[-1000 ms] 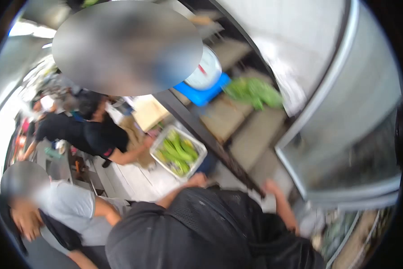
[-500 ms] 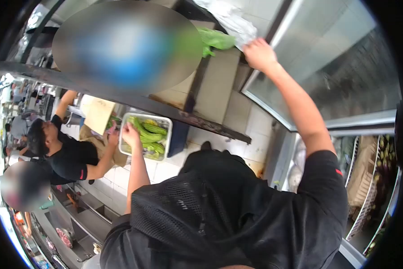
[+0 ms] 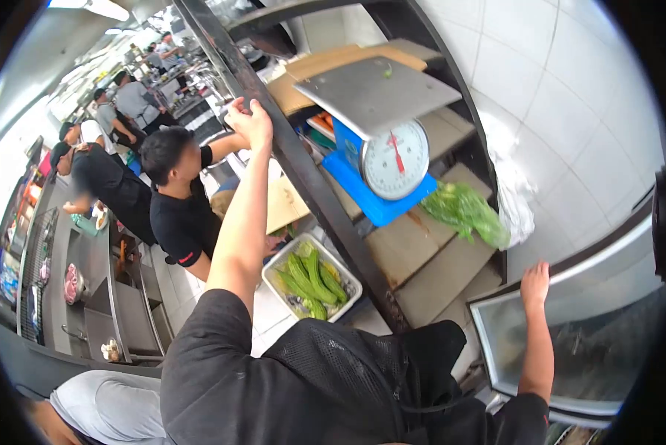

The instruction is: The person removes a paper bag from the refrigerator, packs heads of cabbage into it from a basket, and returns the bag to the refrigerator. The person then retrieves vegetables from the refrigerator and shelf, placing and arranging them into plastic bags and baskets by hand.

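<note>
My left hand (image 3: 250, 122) is raised in front of a dark metal shelf post (image 3: 296, 159), fingers apart, holding nothing I can see; whether it touches the post I cannot tell. Low on the right, my right hand (image 3: 535, 284) has its fingers closed over the top edge of a framed glass door (image 3: 596, 322). Below my left forearm, a white plastic tub (image 3: 353, 291) holds several long, ridged green gourds (image 3: 312, 278). On the shelf between my hands stands a blue dial scale (image 3: 396, 159) with a flat metal pan (image 3: 381, 89).
Green leaves in a plastic bag (image 3: 462, 211) lie beside the scale, near a white plastic bag (image 3: 511, 178). A co-worker in a black shirt (image 3: 181, 222) stands left of the post by a cardboard piece (image 3: 281, 204). Steel counters (image 3: 88, 297) line the left, with more people behind.
My left hand has moved from above the gourd tub up to the shelf post. The glass door and my right hand have shifted lower in view, and my view has turned.
</note>
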